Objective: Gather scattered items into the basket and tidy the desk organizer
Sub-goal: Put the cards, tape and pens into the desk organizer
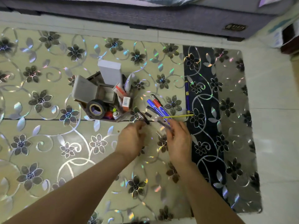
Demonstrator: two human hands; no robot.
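A dark wooden desk organizer (103,94) stands on the flowered mat, holding a white box (110,71), a grey pad (85,90), a roll of black tape (95,108) and small tubes (125,102). Just right of it lie several pens (157,105), blue and red, plus a yellow pencil (178,116) and a dark blue pen (187,96). My left hand (131,140) pinches a small black item (146,121) near the organizer's corner. My right hand (178,139) grips a blurred clear pen (163,124). No basket is in view.
The shiny floral mat (48,143) covers the floor, with a dark strip (205,110) on the right. A grey bed base (145,15) runs along the top. White tile (275,126) lies to the right, with a brown box (289,39) at the upper right.
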